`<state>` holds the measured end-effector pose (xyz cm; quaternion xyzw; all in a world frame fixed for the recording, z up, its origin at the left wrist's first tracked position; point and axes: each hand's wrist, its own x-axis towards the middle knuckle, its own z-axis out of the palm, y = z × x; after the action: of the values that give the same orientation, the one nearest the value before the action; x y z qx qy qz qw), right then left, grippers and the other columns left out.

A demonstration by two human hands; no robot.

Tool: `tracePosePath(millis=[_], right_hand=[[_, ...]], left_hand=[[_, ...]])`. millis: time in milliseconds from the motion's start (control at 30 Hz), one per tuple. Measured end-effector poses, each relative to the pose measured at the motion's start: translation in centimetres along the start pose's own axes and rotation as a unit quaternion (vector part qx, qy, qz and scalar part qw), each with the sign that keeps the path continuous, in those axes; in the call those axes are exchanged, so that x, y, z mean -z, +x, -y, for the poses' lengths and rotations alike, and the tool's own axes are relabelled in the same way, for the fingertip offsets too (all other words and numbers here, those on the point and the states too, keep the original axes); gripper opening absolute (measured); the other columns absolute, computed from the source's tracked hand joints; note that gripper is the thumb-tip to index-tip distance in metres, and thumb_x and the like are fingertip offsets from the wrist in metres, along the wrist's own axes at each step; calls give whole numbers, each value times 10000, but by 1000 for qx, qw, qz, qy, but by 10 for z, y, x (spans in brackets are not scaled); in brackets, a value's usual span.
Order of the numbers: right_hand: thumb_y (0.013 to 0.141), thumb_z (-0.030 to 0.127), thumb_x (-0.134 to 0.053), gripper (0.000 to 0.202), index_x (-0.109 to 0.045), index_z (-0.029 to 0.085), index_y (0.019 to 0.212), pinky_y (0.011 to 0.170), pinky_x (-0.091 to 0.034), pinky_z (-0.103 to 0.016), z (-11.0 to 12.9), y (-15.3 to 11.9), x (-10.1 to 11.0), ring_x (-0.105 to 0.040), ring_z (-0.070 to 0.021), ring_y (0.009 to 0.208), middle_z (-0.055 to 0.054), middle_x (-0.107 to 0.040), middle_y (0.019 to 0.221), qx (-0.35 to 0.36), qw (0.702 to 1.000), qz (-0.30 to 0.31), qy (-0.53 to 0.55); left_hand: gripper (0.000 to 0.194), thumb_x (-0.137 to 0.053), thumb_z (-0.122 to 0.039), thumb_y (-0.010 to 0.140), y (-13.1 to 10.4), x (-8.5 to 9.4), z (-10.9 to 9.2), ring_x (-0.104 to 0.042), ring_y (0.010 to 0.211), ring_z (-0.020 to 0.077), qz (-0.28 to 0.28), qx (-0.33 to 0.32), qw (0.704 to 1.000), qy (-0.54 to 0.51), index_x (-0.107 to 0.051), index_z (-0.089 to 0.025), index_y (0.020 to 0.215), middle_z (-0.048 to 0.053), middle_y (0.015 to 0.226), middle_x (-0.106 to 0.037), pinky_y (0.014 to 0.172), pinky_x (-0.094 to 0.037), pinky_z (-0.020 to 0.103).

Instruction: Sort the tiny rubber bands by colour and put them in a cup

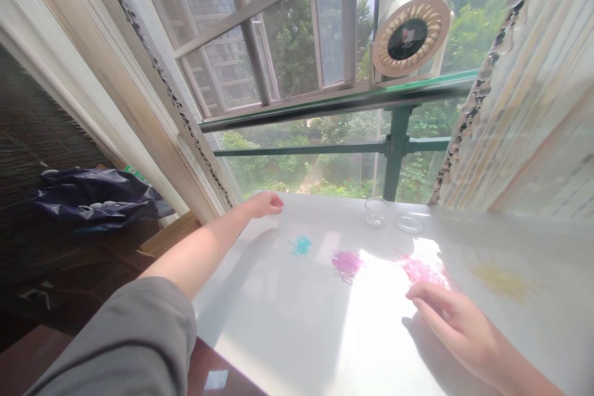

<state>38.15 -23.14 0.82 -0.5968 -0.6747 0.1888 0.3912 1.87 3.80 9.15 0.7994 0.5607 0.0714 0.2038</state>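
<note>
Diagonally, pink strands stretch rightward; I cannot tell whether left hand or right hand grips anything.

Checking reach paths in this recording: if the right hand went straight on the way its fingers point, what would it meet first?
Probably the pile of thin purple-pink strands, across the sunlit white tabletop from the right hand; the hand's height is unclear, so it might pass over.

Bright daylight from window, glare bleaching tabletop, shadows, yellow strands blurred
</note>
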Motion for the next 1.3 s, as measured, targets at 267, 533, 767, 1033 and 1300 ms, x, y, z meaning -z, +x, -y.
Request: tracePosePath(millis=[267, 533, 767, 1033, 1300], right_hand=[[859, 488, -423, 325, -631, 242, 821, 535, -471, -274, -1, -7, -11, -623, -186, 674, -21, -678, 766, -31, 999, 18, 21], [848, 532, -446, 434, -483, 234, 1160, 551, -490, -318, 33, -2, -33, -577, -153, 521, 16, -617, 683, -93, 989, 69, 88], [823, 432, -506, 398, -467, 214, 1153, 511, -492, -292, 59, 35, -56, -606, -144, 516, 15, -608, 732, -146, 977, 59, 142], [851, 346, -508, 177, -567, 189, 909, 475, -431, -251, 44, 35, -71, -505, -106, 481, 37, -543, 614, -100, 969, 18, 227], [833, 357, -560, 168, -585, 191, 840, 433, -449, -230, 38, 35, -74, -534, -101, 446, 29, -589, 627, -96, 968, 0, 230]], left_hand=[[265, -647, -273, 761, -54, -106, -101, -673, 834, 133, 21, -151, 969, -193, -641, -173, 1007, 49, 940, -719, 728, -525, 218], [236, -711, -214, 702, -75, -162, -132, -656, 723, 139, -63, -170, 891, -417, -667, -148, 924, 60, 807, -702, 678, -524, 248], [202, -700, -183, 708, -86, -156, -123, -675, 746, 146, -53, -212, 872, -438, -657, -152, 903, 57, 834, -705, 711, -549, 258], [177, -685, -162, 730, -83, -156, -121, -684, 758, 150, -32, -237, 878, -415, -648, -154, 902, 54, 854, -707, 720, -566, 266], [166, -673, -164, 738, -85, -157, -123, -688, 772, 150, -46, -267, 886, -376, -648, -166, 902, 41, 858, -705, 718, -574, 258]])
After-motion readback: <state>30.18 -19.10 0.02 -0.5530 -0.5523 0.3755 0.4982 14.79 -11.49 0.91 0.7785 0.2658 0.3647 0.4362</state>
